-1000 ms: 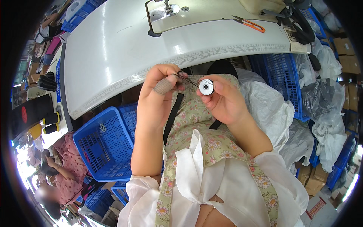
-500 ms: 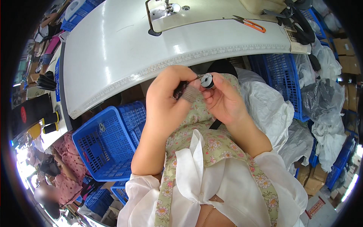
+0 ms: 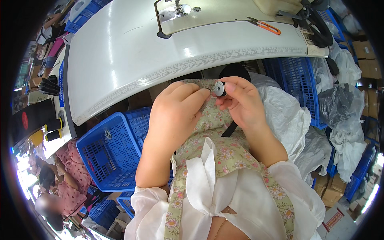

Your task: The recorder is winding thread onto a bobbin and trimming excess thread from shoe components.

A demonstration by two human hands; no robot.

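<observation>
A small metal bobbin (image 3: 219,89) wound with black thread is pinched between the thumb and fingers of my right hand (image 3: 245,100), its round silver face turned to the left. Just beside it, my left hand (image 3: 178,108) is closed with its back upward. The left fingertips come close to the bobbin; what they pinch, if anything, is hidden. Both hands are over my lap, in front of the flowered apron (image 3: 208,125), below the near edge of the white sewing table (image 3: 132,52).
A sewing machine's needle plate (image 3: 172,13) lies at the table's far side. Orange-handled thread snips (image 3: 264,25) rest to the right. Blue plastic baskets flank me, one at left (image 3: 110,152), one at right (image 3: 294,84). White plastic bags (image 3: 282,116) bulge beside my right arm. Another person sits far left.
My left hand has turned over, so its back faces up, and dropped slightly. The dark strands seen in it before are now hidden. The bobbin has tilted in my right hand.
</observation>
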